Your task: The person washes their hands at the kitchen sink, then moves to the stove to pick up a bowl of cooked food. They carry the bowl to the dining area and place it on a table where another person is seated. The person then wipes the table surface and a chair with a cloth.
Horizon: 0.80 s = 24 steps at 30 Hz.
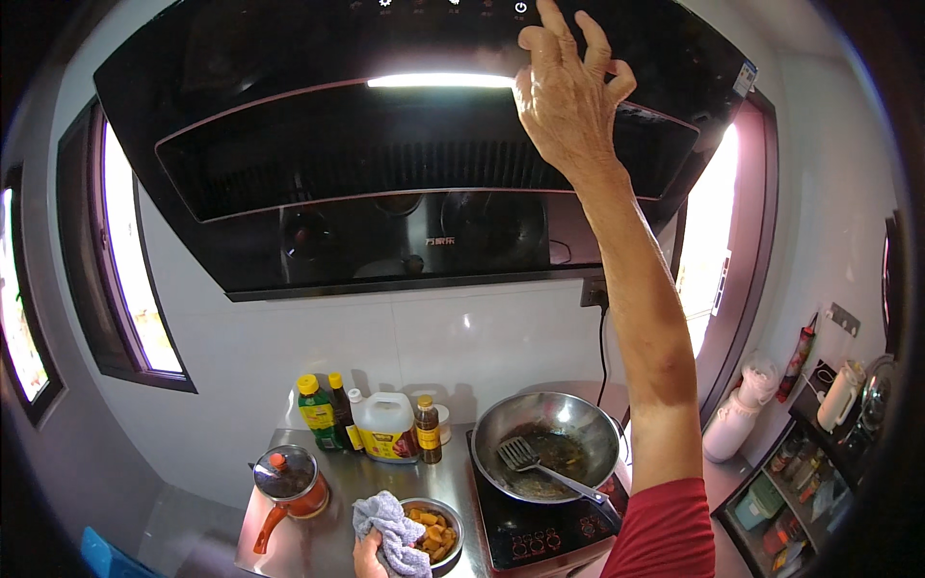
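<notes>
My right hand [570,91] is raised to the black range hood [318,48], its index finger reaching to the row of lit touch icons at the top edge. The fingers are spread and hold nothing. Low on the counter, my left hand [368,557] grips a grey cloth [387,525], which lies against the rim of a metal bowl [460,529]. Brown-orange chunks of food [436,537] fill that bowl. Whether my left fingers grip the bowl through the cloth is hidden. A slotted spatula [521,455] rests in the wok [491,424], whose bottom has an oily residue.
The wok stands on a black induction cooktop [528,525]. An orange lidded saucepan [306,501] is at the counter's left. Behind the bowl stand a green bottle [316,414], a white jug [387,424] and a brown bottle [428,431]. Shelves [785,491] are at the right.
</notes>
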Motion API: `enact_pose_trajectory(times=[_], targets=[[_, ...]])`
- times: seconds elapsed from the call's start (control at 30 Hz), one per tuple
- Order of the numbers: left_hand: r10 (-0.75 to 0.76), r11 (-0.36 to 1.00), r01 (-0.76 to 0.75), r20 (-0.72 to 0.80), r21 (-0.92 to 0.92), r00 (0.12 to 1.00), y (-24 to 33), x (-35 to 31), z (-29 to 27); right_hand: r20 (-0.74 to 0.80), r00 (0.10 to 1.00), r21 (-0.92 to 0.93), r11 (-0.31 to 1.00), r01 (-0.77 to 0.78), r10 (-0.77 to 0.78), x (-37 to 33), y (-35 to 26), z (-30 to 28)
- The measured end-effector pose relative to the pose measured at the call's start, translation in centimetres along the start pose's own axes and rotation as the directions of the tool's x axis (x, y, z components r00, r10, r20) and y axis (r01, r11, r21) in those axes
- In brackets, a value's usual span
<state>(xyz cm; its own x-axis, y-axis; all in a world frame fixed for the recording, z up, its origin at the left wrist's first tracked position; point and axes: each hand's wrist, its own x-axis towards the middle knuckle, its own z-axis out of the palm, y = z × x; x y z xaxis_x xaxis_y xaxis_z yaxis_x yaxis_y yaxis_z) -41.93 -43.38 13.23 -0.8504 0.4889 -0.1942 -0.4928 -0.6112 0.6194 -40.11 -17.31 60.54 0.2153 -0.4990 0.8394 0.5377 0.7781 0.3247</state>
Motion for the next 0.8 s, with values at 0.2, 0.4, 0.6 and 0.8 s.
enact_pose_trajectory(times=[0.2,0.4,0.6,0.8], targets=[[-0.056,0.998,0.057,0.039,-0.036,0.998,0.2,-0.5,-0.5,0.078,0.997,-0.001,1.0,0.011,-0.011,-0.6,0.1,-0.4],[0.004,1.0,-0.003,0.015,-0.026,1.0,0.4,-1.0,-0.4,0.103,0.995,-0.005,1.0,-0.017,0.018,-0.4,-0.4,0.1],[0.047,0.996,-0.045,-0.038,0.072,0.998,0.3,-0.7,-1.8,0.077,0.995,-0.013,0.998,0.062,-0.06,-1.2,0.9,2.8],[-0.043,0.991,0.046,0.028,-0.128,0.999,0.5,0.6,-2.6,0.071,0.997,-0.04,0.999,0.0,0.003,-0.8,0.0,2.4]])
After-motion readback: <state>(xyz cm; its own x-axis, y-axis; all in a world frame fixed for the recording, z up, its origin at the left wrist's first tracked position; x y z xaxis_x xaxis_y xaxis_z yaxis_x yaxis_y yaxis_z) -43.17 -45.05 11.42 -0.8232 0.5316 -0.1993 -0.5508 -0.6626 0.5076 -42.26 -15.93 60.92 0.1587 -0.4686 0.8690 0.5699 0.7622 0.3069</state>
